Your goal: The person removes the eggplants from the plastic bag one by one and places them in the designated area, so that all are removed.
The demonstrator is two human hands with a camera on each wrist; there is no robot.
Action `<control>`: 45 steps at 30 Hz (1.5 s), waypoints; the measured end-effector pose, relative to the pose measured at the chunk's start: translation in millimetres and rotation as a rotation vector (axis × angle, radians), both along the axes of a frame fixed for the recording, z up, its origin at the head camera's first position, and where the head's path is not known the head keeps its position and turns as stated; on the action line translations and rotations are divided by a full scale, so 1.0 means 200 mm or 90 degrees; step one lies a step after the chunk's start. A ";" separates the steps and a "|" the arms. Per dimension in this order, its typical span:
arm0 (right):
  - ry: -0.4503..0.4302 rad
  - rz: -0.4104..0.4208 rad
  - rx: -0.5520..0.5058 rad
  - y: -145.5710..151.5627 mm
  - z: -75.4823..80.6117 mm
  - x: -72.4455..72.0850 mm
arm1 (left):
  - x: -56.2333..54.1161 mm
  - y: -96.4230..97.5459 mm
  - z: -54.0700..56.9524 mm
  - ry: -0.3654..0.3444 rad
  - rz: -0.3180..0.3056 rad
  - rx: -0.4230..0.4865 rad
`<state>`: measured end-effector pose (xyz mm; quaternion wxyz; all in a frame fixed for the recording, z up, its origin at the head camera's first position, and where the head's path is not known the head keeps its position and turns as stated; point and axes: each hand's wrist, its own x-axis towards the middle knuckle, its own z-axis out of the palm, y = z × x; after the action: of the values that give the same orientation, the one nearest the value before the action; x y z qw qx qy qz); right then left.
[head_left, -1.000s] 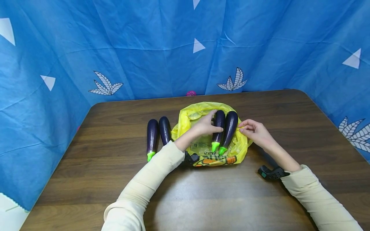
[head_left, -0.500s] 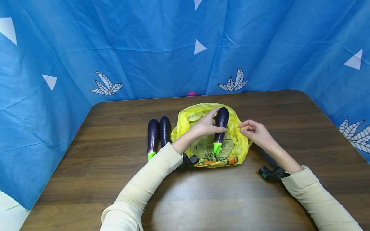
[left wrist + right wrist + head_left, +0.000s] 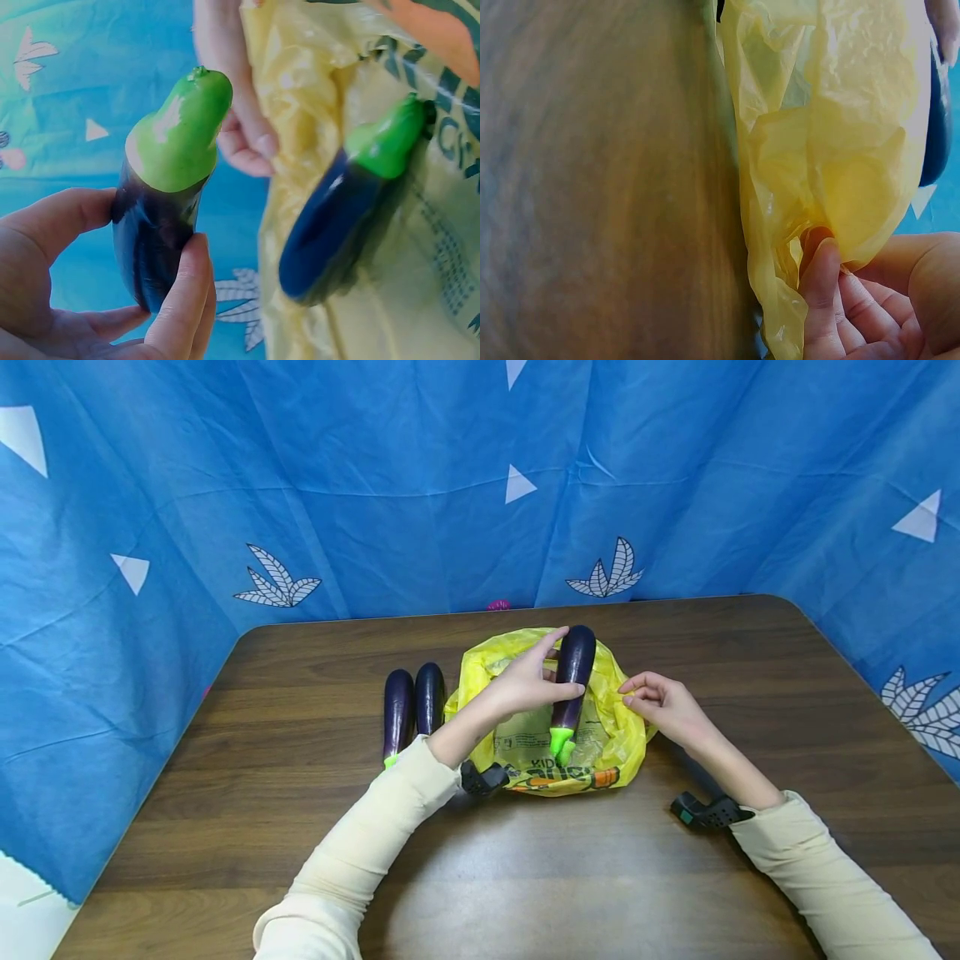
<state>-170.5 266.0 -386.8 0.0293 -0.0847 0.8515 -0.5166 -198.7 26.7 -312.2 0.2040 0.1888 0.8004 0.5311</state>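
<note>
My left hand [image 3: 521,683] holds a dark purple eggplant [image 3: 576,658] with a bright green stem end, raised over the open yellow plastic bag [image 3: 472,681]. Thumb and fingers grip its sides in the left wrist view, where the stem end [image 3: 184,131] points up. Inside the bag lies a second eggplant [image 3: 345,214]; from the head view the held one mostly hides it. At the bag's right edge my right hand [image 3: 667,706] pinches the rim between thumb and fingers, and the right wrist view shows the thin plastic [image 3: 832,172] gathered there.
Two more eggplants, one [image 3: 398,714] beside the other [image 3: 430,697], lie on the brown wooden table [image 3: 247,760] left of the bag, partly behind my left sleeve. A blue curtain [image 3: 420,485] hangs behind the table.
The two eggplants at the bag stood side by side; the held one shifted in front of the other, then rose with my left hand. My right hand stays at the rim.
</note>
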 end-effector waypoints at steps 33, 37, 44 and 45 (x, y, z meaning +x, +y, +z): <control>0.000 0.003 -0.005 0.00 0.00 0.00 | 0.12 -0.63 0.12 0.077 0.107 0.058; 0.003 0.004 -0.006 0.01 -0.01 -0.01 | 0.13 -0.70 0.11 0.072 0.122 0.058; -0.002 0.002 -0.004 0.01 -0.01 -0.01 | 0.14 -0.82 0.08 0.066 0.152 0.063; -0.003 0.002 -0.004 0.01 -0.01 -0.01 | 0.14 -0.84 0.07 0.069 0.155 0.060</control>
<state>-172.1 267.9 -388.6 0.0321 -0.0850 0.8497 -0.5194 -171.3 -140.5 -297.2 0.0854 0.1283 0.8014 0.5779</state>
